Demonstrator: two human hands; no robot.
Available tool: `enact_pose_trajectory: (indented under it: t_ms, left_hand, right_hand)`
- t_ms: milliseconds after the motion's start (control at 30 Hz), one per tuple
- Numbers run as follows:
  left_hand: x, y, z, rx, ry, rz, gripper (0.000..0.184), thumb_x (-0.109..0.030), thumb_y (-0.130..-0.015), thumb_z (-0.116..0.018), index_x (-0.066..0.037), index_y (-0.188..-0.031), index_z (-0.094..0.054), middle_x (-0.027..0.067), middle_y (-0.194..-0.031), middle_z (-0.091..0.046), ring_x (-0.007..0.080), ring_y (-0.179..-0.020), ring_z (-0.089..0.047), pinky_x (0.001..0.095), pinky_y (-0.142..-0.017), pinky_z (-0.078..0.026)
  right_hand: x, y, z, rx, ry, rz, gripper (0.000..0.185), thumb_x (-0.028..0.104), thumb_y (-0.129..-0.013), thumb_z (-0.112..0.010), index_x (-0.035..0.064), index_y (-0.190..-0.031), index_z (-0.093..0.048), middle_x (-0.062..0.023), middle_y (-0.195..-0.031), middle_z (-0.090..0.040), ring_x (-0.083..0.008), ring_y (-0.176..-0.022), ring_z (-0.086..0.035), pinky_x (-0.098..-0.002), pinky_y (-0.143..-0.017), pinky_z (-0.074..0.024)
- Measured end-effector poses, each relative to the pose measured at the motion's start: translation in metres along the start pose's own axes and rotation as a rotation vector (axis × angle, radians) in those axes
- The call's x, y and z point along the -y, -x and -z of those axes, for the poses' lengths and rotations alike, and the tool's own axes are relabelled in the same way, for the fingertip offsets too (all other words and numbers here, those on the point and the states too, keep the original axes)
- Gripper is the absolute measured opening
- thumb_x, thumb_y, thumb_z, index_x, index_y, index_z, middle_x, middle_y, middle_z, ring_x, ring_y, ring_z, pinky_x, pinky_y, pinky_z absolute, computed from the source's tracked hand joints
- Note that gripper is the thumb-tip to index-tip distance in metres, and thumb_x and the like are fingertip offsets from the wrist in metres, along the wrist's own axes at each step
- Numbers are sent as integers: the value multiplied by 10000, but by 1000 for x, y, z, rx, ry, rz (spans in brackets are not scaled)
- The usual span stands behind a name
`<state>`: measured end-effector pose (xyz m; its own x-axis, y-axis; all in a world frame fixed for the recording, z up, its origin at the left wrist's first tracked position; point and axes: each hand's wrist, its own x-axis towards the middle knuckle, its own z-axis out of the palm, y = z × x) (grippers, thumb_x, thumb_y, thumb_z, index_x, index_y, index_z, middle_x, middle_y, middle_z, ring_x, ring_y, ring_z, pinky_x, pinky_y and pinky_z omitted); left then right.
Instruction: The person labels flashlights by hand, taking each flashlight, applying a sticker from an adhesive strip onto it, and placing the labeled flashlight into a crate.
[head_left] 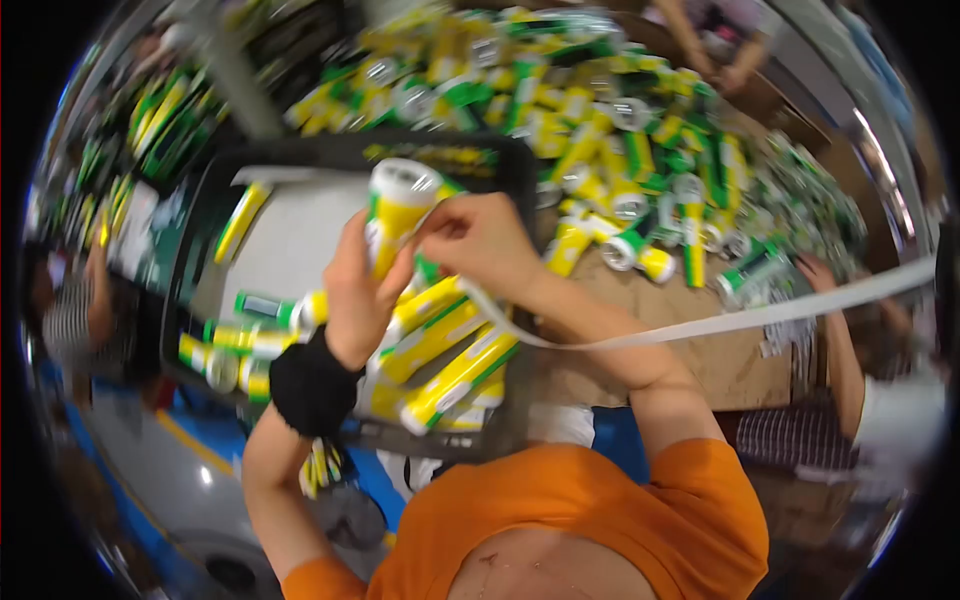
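My left hand (355, 285), with a black band at the wrist, is wrapped round a yellow, green and white flashlight (400, 205) held upright, its clear lens end up. At the flashlight's right side, my right hand (480, 240) has its fingers pinched together; what they grip is hidden. A white strip (720, 325) runs from below my right hand across the forearm to the right. Both hands are over a black crate (520, 180), where several similar flashlights (450, 350) lie at the bottom and a single one (243, 222) at the upper left.
A large heap of flashlights (600, 150) covers the table (680, 360) beyond and right of the crate. Clear plastic-wrapped pieces (810, 200) lie at the right. Co-workers' hands (820, 272) show at the right, with other people at the top right and left.
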<state>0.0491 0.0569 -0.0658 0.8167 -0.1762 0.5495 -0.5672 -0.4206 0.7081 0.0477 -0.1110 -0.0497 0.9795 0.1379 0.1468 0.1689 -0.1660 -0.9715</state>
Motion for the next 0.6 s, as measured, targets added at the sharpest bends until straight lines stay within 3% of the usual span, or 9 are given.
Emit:
enact_pose_trajectory:
  t_ms: [100, 167, 233, 300, 367, 433, 500, 567, 600]
  left_hand:
    - [-5, -22, -32, 76, -74, -93, 401, -109, -789, -662, 4, -1135, -493, 186, -911, -608, 344, -801, -608, 365, -713, -487]
    - [-3, -29, -67, 53, -30, -294, 377, -127, -823, -636, -1, -1146, -487, 96, -829, -592, 154, -711, -565, 282, -637, -465]
    - [-53, -57, -103, 120, 419, -272, 368, -184, -863, -607, 8, -1150, -480, 74, -804, -571, 127, -670, -538, 272, -624, -456]
    - [-51, -121, -144, 275, 491, -7, 329, -212, -881, -589, 3, -1108, -488, 79, -781, -592, 154, -564, -556, 287, -566, -476]
    - [-4, -184, -196, 554, 870, 409, 316, -280, -907, -548, -15, -1074, -511, 70, -813, -583, 148, -634, -559, 295, -611, -483]
    - [50, -237, -254, 647, 1086, 516, 296, -267, -906, -538, -19, -1066, -527, 72, -906, -584, 173, -784, -572, 332, -715, -483]
    - [93, -290, -302, 645, 1013, 669, 277, -225, -917, -508, -6, -1084, -533, 79, -968, -586, 209, -898, -560, 360, -806, -459]
    - [163, -342, -341, 681, 935, 561, 356, -188, -923, -479, 31, -1203, -466, 111, -1125, -548, 238, -1031, -528, 363, -886, -430]
    - [177, -350, -348, 699, 936, 561, 356, -188, -923, -479, 31, -1203, -466, 111, -1125, -548, 238, -1031, -528, 363, -886, -430]
  right_hand:
    - [-3, 6, 29, -279, 439, 252, 138, 120, -720, -649, 8, -798, -666, -78, -662, -643, -132, -577, -625, -271, -522, -489]
    - [-48, -11, 72, -584, 888, 225, 117, 138, -716, -635, 33, -752, -670, -102, -660, -650, -167, -562, -639, -301, -531, -500]
    - [-62, 4, 123, -564, 118, -116, 121, 143, -715, -622, 27, -697, -650, -109, -641, -646, -189, -536, -639, -300, -535, -501]
    - [-57, 29, 150, -704, 285, 1, 122, 139, -711, -616, 22, -685, -639, -101, -616, -644, -179, -521, -638, -285, -529, -499]
    - [-52, 65, 164, -651, 50, -1, 122, 152, -686, -625, 33, -657, -634, -96, -602, -635, -193, -512, -628, -304, -507, -486]
    - [-73, 87, 178, -627, 443, 5, 105, 165, -661, -621, 65, -640, -642, -93, -604, -629, -219, -520, -616, -336, -495, -469]
    - [-75, 120, 179, -608, 537, -74, 109, 194, -644, -624, 91, -612, -635, -92, -610, -620, -261, -564, -610, -372, -505, -460]
    - [-85, 142, 176, -543, 695, -164, 112, 201, -643, -622, 91, -620, -629, -104, -619, -616, -287, -601, -613, -396, -526, -464]
    - [-95, 151, 173, -544, 701, -155, 129, 216, -650, -620, 88, -636, -626, -125, -625, -608, -319, -618, -606, -427, -537, -458]
